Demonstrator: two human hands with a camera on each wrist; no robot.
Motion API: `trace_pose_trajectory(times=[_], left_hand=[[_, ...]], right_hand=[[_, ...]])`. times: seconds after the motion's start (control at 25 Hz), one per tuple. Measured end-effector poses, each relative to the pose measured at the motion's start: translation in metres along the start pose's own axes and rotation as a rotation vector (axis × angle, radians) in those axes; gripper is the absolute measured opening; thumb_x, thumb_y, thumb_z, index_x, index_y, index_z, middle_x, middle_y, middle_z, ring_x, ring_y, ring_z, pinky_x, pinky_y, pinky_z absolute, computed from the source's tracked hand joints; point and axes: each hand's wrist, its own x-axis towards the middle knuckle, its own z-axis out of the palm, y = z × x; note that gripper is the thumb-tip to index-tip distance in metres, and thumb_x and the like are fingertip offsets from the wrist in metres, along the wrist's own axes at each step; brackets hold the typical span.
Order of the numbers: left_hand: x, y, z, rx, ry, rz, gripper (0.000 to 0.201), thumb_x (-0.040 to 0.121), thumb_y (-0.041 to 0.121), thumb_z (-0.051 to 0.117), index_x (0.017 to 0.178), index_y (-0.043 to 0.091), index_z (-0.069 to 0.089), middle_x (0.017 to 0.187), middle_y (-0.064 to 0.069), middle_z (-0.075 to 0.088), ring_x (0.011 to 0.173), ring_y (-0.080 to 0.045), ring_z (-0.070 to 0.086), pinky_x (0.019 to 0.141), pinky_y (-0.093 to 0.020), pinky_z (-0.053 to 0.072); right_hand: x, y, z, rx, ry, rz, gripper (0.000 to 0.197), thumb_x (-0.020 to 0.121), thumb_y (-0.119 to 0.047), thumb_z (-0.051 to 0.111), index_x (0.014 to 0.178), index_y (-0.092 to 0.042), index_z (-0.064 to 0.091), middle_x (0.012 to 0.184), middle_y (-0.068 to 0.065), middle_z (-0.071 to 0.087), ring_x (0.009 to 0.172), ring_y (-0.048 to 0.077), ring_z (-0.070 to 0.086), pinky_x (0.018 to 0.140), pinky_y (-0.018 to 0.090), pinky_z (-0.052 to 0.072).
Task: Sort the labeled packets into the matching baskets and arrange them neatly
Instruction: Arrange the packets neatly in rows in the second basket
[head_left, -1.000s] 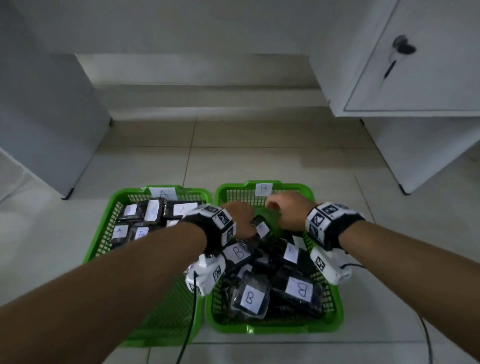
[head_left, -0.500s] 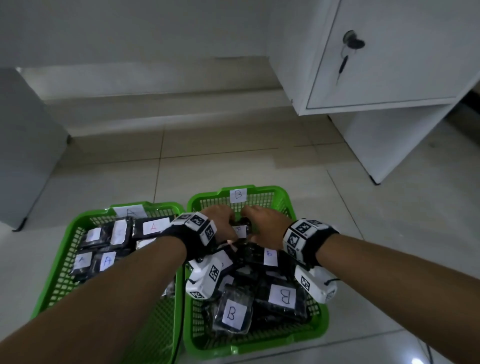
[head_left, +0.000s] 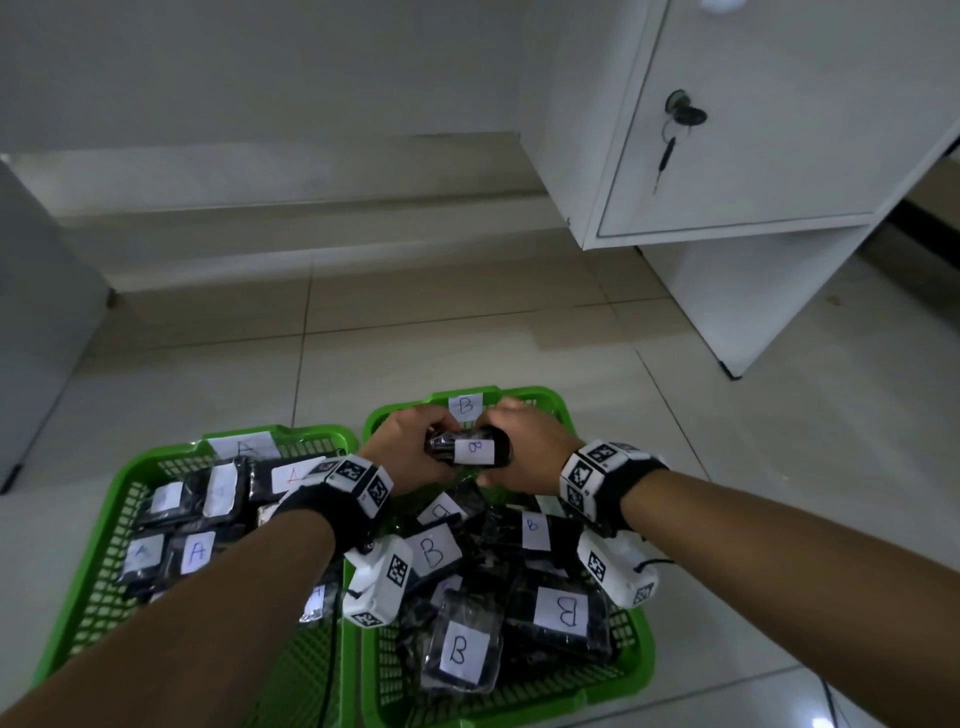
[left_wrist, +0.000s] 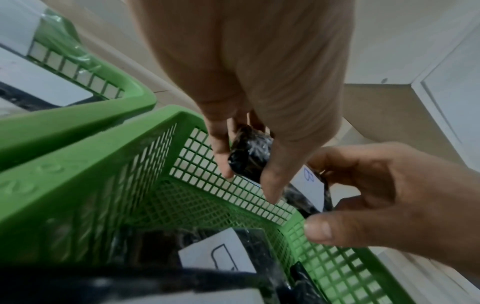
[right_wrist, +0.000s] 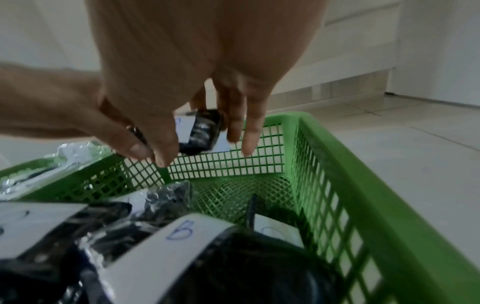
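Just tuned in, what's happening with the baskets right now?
Both hands hold one black packet labelled B, the left hand at one end and the right hand at the other, over the far end of the B basket. That basket holds a loose pile of B packets, with mesh showing bare at its far end. The A basket beside it holds A packets laid flatter.

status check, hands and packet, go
Left hand and right hand both grip one B packet. Held above far end of B basket. Nothing in the way; loose B packets piled nearer.
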Motion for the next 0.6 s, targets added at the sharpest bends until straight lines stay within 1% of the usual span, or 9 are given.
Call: trace_pose_trajectory(times=[0.04, 0.12, 0.24, 0.28, 0.36, 0.4, 0.44, 0.52, 0.6], left_hand=[[-0.001, -0.001, -0.002, -0.005, 0.021, 0.012, 0.046, 0.064, 0.02, 0.087, 0.105, 0.024, 0.067, 0.097, 0.007, 0.068, 0.088, -0.013, 0.065, 0.073, -0.016, 0.047], [-0.001, -0.004, -0.005, 0.02, 0.066, 0.032, 0.049, 0.065, 0.024, 0.087, 0.11, 0.025, 0.067, 0.102, 0.006, 0.065, 0.091, -0.013, 0.063, 0.08, -0.022, 0.049], [-0.003, -0.013, -0.012, 0.055, 0.122, -0.024, 0.059, 0.064, 0.029, 0.089, 0.116, 0.025, 0.062, 0.11, 0.008, 0.062, 0.101, -0.012, 0.059, 0.091, -0.029, 0.05], [-0.004, -0.017, -0.014, 0.111, 0.138, -0.047, 0.061, 0.065, 0.031, 0.088, 0.119, 0.026, 0.061, 0.115, 0.008, 0.06, 0.107, -0.012, 0.056, 0.096, -0.032, 0.049], [-0.008, -0.025, -0.019, 0.257, 0.138, -0.119, 0.068, 0.067, 0.033, 0.085, 0.128, 0.027, 0.055, 0.132, 0.005, 0.051, 0.124, -0.016, 0.045, 0.108, -0.04, 0.042], [-0.011, -0.029, -0.021, 0.302, 0.119, -0.164, 0.07, 0.069, 0.031, 0.084, 0.132, 0.026, 0.054, 0.139, 0.003, 0.045, 0.13, -0.019, 0.04, 0.111, -0.041, 0.039], [-0.015, -0.034, -0.023, 0.32, 0.089, -0.203, 0.069, 0.07, 0.029, 0.082, 0.133, 0.025, 0.054, 0.142, 0.001, 0.042, 0.133, -0.021, 0.038, 0.112, -0.04, 0.038], [-0.022, -0.042, -0.023, 0.314, 0.035, -0.229, 0.06, 0.073, 0.026, 0.081, 0.129, 0.023, 0.059, 0.142, 0.0, 0.045, 0.132, -0.022, 0.042, 0.11, -0.035, 0.039], [-0.027, -0.044, -0.024, 0.287, 0.014, -0.221, 0.051, 0.075, 0.026, 0.08, 0.124, 0.021, 0.064, 0.142, -0.001, 0.048, 0.13, -0.021, 0.046, 0.109, -0.033, 0.038]], right_hand=[[0.001, 0.0, 0.0, -0.056, 0.032, -0.017, 0.045, 0.073, -0.04, 0.083, 0.108, -0.018, 0.065, 0.107, -0.002, 0.051, 0.094, 0.017, 0.054, 0.078, 0.03, 0.048], [0.002, -0.003, -0.002, -0.125, 0.089, -0.042, 0.042, 0.077, -0.044, 0.08, 0.106, -0.018, 0.066, 0.106, -0.003, 0.049, 0.093, 0.015, 0.052, 0.077, 0.029, 0.048], [0.006, -0.006, 0.0, -0.117, 0.097, -0.047, 0.053, 0.081, -0.046, 0.076, 0.124, -0.019, 0.06, 0.117, -0.003, 0.057, 0.105, 0.016, 0.054, 0.089, 0.033, 0.051], [0.009, -0.007, 0.003, -0.126, 0.098, -0.055, 0.053, 0.083, -0.047, 0.074, 0.126, -0.019, 0.059, 0.118, -0.002, 0.06, 0.109, 0.017, 0.055, 0.091, 0.033, 0.05], [0.013, -0.01, 0.011, -0.195, 0.083, -0.073, 0.046, 0.086, -0.052, 0.069, 0.117, -0.02, 0.062, 0.111, -0.003, 0.064, 0.106, 0.017, 0.056, 0.087, 0.031, 0.05], [0.016, -0.012, 0.014, -0.248, 0.07, -0.083, 0.044, 0.086, -0.055, 0.068, 0.112, -0.02, 0.064, 0.107, -0.004, 0.065, 0.104, 0.017, 0.056, 0.085, 0.032, 0.05], [0.02, -0.013, 0.018, -0.294, 0.05, -0.095, 0.044, 0.085, -0.056, 0.068, 0.109, -0.019, 0.065, 0.106, -0.004, 0.065, 0.102, 0.018, 0.055, 0.083, 0.033, 0.05], [0.03, -0.018, 0.022, -0.328, 0.024, -0.116, 0.042, 0.083, -0.051, 0.073, 0.103, -0.016, 0.065, 0.109, 0.0, 0.06, 0.099, 0.021, 0.057, 0.078, 0.032, 0.048], [0.04, -0.025, 0.025, -0.315, -0.002, -0.119, 0.039, 0.08, -0.048, 0.077, 0.096, -0.014, 0.064, 0.105, 0.0, 0.053, 0.089, 0.021, 0.058, 0.071, 0.032, 0.045]])
